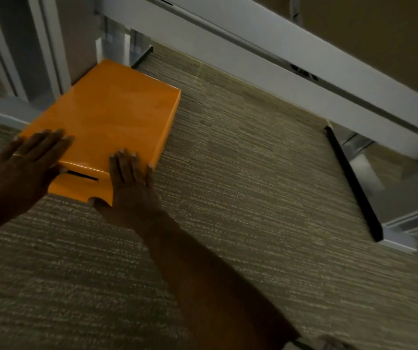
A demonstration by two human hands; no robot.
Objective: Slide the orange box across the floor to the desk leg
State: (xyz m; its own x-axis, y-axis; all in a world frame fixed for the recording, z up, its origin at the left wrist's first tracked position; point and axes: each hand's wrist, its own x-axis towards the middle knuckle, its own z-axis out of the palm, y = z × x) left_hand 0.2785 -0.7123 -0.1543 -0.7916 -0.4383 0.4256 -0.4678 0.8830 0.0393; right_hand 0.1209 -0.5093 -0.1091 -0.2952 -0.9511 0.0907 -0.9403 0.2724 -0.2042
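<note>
A flat orange box [111, 112] lies on the striped carpet under a desk, its left side close against the grey desk leg [43, 61] and that leg's foot [13, 109]. My left hand [29, 160] lies flat on the box's near left corner, fingers spread. On the near right corner my right hand [130, 178] presses flat, fingers over the top edge and palm against the near face. A dark slot shows in the near face between my hands. Neither hand grips the box.
A white desk crossbeam [266, 59] runs diagonally across the top. A second desk leg with a dark foot [354, 183] stands at the right. A white panel base [117, 46] sits behind the box. Carpet [240, 173] stretches between the two legs.
</note>
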